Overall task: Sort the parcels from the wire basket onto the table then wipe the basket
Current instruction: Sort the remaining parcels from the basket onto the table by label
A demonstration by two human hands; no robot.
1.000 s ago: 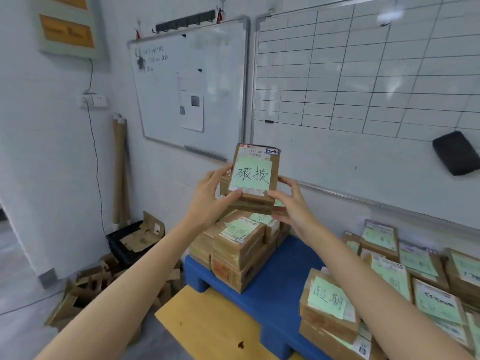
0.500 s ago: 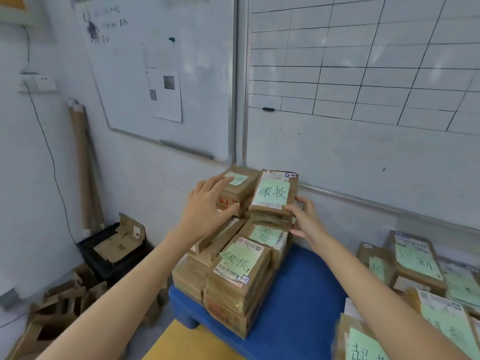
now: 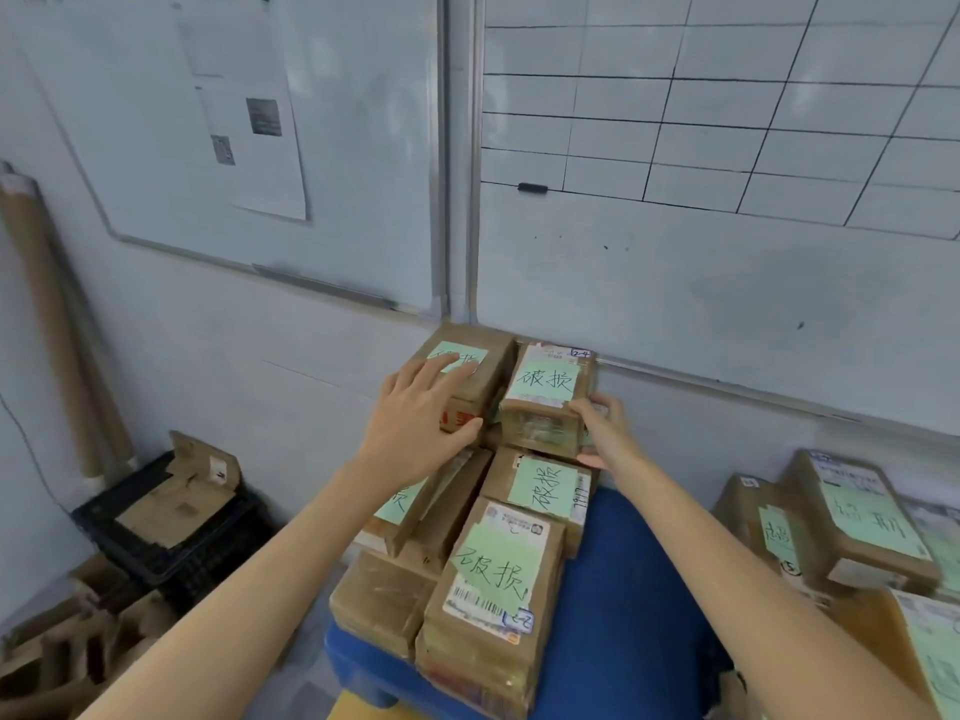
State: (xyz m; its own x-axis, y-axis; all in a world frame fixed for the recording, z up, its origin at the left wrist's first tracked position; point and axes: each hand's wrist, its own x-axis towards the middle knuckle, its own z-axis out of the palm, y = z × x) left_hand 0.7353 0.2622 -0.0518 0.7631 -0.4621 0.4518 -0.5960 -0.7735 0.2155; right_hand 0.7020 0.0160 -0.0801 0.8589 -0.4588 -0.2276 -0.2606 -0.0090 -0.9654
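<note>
Whiteboards [image 3: 675,278] back a blue table top [image 3: 623,589]. Brown cardboard parcel with green note [image 3: 545,392] sits atop the rear stack. Right hand [image 3: 605,428] grips its side; left hand [image 3: 421,423] lies flat, fingers straight, on neighbouring brown parcel [image 3: 485,371]. Judgement: square the edges flush before letting go.

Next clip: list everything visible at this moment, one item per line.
top parcel: one, brown with green note, back right of stack
back-left parcel: one, brown, beside it
stacked parcels: many, brown with green notes, on the platform
side parcels: several, brown, far right
blue platform: one, blue, centre
whiteboards: two, white, on the wall
black crate: one, holding cardboard, floor left
cardboard tube: one, brown, leaning on the left wall
left hand: flat on the back-left parcel
right hand: grips the top parcel's near right corner
</note>
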